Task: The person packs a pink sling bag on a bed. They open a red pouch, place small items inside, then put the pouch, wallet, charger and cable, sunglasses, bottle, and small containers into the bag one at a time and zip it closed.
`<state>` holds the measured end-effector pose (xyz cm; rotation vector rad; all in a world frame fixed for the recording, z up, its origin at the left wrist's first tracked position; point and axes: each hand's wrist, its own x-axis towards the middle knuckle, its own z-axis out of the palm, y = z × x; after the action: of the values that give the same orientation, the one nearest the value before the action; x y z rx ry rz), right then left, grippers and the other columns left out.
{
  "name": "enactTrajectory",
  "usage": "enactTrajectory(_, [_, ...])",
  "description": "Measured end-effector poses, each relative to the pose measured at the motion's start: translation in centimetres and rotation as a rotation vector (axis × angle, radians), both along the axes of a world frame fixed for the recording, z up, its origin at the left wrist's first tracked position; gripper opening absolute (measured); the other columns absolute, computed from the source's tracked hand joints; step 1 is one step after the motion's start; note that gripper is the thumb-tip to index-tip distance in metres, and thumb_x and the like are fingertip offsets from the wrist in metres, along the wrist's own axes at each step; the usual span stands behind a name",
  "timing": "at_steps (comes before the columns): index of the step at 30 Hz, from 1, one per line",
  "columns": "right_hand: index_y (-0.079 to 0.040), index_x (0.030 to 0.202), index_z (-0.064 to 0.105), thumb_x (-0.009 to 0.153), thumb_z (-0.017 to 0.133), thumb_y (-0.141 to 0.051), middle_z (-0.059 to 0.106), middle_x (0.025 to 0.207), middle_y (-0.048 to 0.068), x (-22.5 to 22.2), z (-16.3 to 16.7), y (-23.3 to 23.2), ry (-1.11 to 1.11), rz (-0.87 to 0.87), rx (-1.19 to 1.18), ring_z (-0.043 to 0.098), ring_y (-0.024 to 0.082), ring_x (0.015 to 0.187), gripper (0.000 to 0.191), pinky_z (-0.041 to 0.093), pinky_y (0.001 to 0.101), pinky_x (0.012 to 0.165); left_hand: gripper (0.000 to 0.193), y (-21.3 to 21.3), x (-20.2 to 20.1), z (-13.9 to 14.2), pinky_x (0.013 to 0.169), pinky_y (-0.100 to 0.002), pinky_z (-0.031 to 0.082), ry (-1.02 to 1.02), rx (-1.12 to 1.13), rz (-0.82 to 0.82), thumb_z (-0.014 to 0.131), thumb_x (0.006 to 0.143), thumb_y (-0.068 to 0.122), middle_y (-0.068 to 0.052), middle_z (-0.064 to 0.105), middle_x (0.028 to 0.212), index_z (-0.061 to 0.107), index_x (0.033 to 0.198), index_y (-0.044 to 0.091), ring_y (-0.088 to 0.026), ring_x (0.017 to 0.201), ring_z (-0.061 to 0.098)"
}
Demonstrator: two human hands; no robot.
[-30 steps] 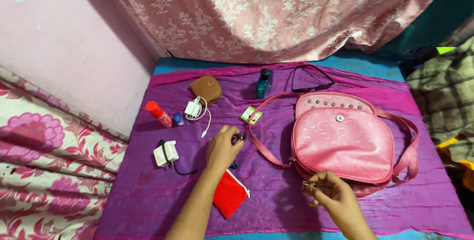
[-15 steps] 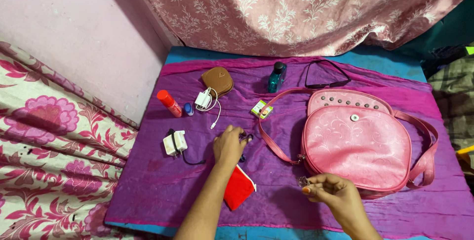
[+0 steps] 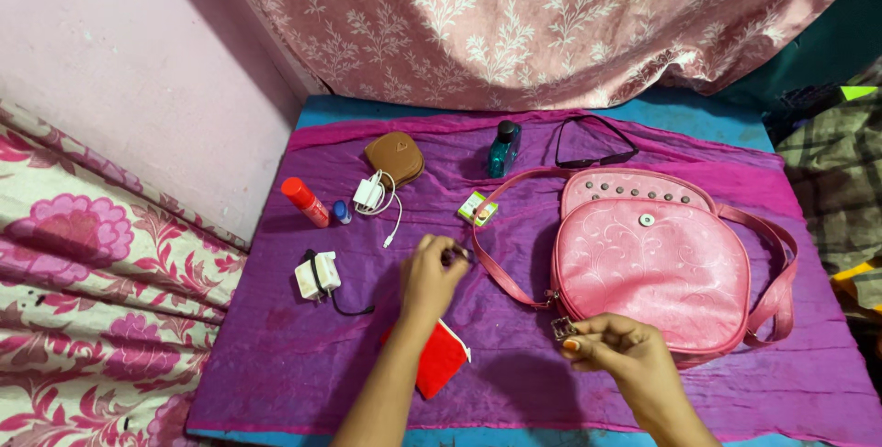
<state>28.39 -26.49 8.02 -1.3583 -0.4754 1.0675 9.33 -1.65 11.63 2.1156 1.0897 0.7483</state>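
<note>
Now | left hand (image 3: 432,277) fingers pinch small dark object | right hand (image 3: 611,348) fingers grip pink bag (image 3: 657,268) zipper pull

A single head-worn camera looks steeply down and forward from above the purple cloth (image 3: 276,355), fairly close. It faces the floral curtain (image 3: 551,24) at the far end, with the pink wall (image 3: 138,70) along its left side.

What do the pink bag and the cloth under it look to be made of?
Pink bag: likely faux leather, smooth with a slight sheen, embossed swirls and metal studs. Purple cloth: thin shiny fabric, perhaps satin or silk-like, with fine creases and a pink border.
</note>
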Motion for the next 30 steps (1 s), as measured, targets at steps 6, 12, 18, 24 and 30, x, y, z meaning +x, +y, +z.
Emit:
enactTrajectory(6, [0.006, 0.103, 0.075, 0.085, 0.073, -0.003, 0.08, 0.086, 0.015, -1.0, 2.7, 3.2, 0.059, 0.05, 0.006, 0.076, 0.021, 0.073, 0.02, 0.062, 0.0346, 0.067, 0.021, -6.2, -0.7, 6.2, 0.082, -0.04, 0.04, -0.143, 0.325, -0.169, 0.08, 0.078, 0.019, -0.002, 0.064, 0.09, 0.068, 0.094, 0.011, -0.021, 0.086, 0.064])
enactTrajectory(12, [0.007, 0.102, 0.075, 0.086, 0.072, -0.002, 0.08, 0.087, 0.015, -1.7, 5.4, 5.5, -0.017, 0.08, 0.057, 0.077, 0.02, 0.075, 0.018, 0.064, 0.0337, 0.068, 0.027, -7.9, -1.3, 9.4, 0.081, -0.042, 0.038, -0.144, 0.554, -0.19, 0.08, 0.082, 0.024, -0.001, 0.063, 0.095, 0.066, 0.101, 0.012, -0.02, 0.091, 0.063])
enactTrajectory(18, [0.008, 0.105, 0.075, 0.087, 0.071, 0.0, 0.081, 0.09, 0.015, -2.2, 7.2, 5.8, -0.114, 0.096, 0.054, 0.076, 0.019, 0.078, 0.02, 0.062, 0.0325, 0.071, 0.028, -8.2, -2.0, 9.3, 0.081, -0.042, 0.037, -0.146, 0.563, -0.227, 0.078, 0.084, 0.025, -0.003, 0.063, 0.098, 0.067, 0.106, 0.011, -0.021, 0.092, 0.063])
enactTrajectory(24, [0.005, 0.109, 0.071, 0.084, 0.071, 0.003, 0.08, 0.096, 0.013, -2.7, 7.7, 4.5, -0.199, 0.005, 0.111, 0.077, 0.018, 0.086, 0.025, 0.061, 0.0304, 0.077, 0.025, -8.4, -2.2, 7.3, 0.085, -0.043, 0.039, -0.253, 0.436, -0.217, 0.073, 0.095, 0.023, -0.004, 0.066, 0.104, 0.061, 0.112, 0.009, -0.025, 0.095, 0.062])
enactTrajectory(30, [0.003, 0.106, 0.068, 0.081, 0.078, 0.002, 0.075, 0.097, 0.011, -3.4, 7.8, -0.6, -1.032, -0.328, 0.296, 0.075, 0.017, 0.09, 0.027, 0.062, 0.0292, 0.079, 0.048, -9.7, 1.0, 3.6, 0.095, -0.047, 0.04, -0.039, 0.248, -0.327, 0.076, 0.087, 0.023, -0.012, 0.063, 0.12, 0.06, 0.129, 0.007, -0.03, 0.112, 0.058])
